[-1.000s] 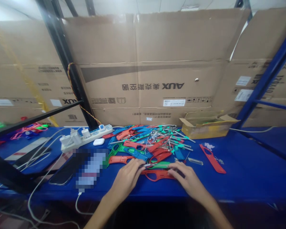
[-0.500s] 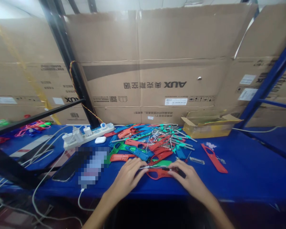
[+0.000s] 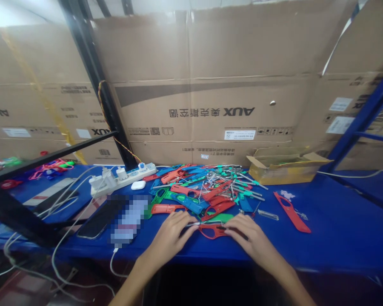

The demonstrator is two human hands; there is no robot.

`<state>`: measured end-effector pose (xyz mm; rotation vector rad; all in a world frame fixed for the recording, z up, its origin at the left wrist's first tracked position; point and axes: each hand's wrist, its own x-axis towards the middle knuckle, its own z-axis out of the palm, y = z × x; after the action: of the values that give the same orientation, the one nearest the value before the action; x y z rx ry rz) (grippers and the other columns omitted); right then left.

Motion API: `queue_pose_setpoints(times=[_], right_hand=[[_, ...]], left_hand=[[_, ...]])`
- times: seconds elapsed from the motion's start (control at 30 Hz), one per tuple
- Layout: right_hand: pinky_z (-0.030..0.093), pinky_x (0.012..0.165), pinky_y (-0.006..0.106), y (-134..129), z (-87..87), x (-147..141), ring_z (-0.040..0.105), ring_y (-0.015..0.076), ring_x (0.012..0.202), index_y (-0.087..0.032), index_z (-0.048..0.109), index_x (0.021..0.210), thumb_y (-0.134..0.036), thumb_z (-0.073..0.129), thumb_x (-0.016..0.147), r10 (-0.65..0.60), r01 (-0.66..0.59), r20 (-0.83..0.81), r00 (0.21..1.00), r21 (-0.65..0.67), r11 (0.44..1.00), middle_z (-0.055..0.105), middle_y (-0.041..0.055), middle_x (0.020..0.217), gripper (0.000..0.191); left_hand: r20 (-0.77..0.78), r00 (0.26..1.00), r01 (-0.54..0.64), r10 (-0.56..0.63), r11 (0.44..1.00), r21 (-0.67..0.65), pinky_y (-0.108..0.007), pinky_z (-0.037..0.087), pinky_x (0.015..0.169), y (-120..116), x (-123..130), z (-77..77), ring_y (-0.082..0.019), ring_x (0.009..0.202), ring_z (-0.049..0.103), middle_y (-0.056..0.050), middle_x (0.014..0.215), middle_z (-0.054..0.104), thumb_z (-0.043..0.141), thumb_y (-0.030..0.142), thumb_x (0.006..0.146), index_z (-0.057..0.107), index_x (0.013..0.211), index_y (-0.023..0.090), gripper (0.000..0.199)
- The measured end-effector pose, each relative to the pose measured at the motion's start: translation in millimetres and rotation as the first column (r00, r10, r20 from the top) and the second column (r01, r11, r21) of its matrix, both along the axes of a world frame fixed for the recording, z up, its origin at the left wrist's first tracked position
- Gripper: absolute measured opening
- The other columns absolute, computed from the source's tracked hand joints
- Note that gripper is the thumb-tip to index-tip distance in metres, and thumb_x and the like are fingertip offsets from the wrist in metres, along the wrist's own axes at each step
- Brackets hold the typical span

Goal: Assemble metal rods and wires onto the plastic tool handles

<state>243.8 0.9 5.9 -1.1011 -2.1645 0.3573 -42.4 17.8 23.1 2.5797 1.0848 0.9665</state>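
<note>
A red lighter shell (image 3: 207,232) with a finger loop lies near the table's front edge, between my two hands. My left hand (image 3: 170,233) is closed at the shell's left end, its thumb and fingertips pinching a thin silvery rod (image 3: 196,223). A pale wire (image 3: 212,221) runs from there toward my right hand (image 3: 250,233). The right thumb and fingertips are pinched together at the shell's right end, over a small dark part that they mostly hide. Just behind the hands lies a green shell (image 3: 221,217), partly covered.
A heap of red, blue and green lighter shells and metal rods (image 3: 207,187) lies behind my hands. Left are a phone (image 3: 98,223), another blurred-out device, and a power strip (image 3: 127,180). Right are a red shell half (image 3: 293,214), a clear piece (image 3: 268,214) and a yellow carton (image 3: 287,173).
The view has shifted slightly, so the scene sits a little further right. My right fingertips are now closer over the dark part, which shows less. Both hands stay at the red shell.
</note>
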Motion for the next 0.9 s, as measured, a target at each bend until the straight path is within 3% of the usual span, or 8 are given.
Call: queue_pose_setpoints(times=[0.4, 0.9], right_hand=[[0.048, 0.099, 0.041, -1.9, 3.6, -4.8, 0.066, 0.0215, 0.101, -0.028, 0.07, 0.111, -0.031, 0.054, 0.105, 0.014, -0.013, 0.1, 0.995, -0.01, 1.0, 0.072, 0.0036, 0.109, 0.017], [0.048, 0.091, 0.036, 0.4, 4.5, -9.0, 0.066, 0.0193, 0.094, -0.024, 0.065, 0.104, -0.029, 0.044, 0.109, 0.007, -0.012, 0.167, 0.986, 0.03, 0.999, 0.073, 0.0025, 0.103, 0.022]], left_hand=[[-0.076, 0.997, 0.012, -0.014, 1.0, -0.029, -0.036, 0.051, 0.09, 2.2, -3.7, -0.3, -0.022, 0.095, 0.065, -0.004, 0.102, 0.07, 0.05, 0.03, 0.108, 0.07, 0.106, 0.022, 0.021], [-0.024, 0.999, 0.028, -0.031, 0.996, -0.088, -0.033, 0.052, 0.085, 6.9, -2.6, -2.3, -0.02, 0.093, 0.066, -0.003, 0.1, 0.071, 0.056, 0.03, 0.106, 0.072, 0.101, 0.023, 0.018]])
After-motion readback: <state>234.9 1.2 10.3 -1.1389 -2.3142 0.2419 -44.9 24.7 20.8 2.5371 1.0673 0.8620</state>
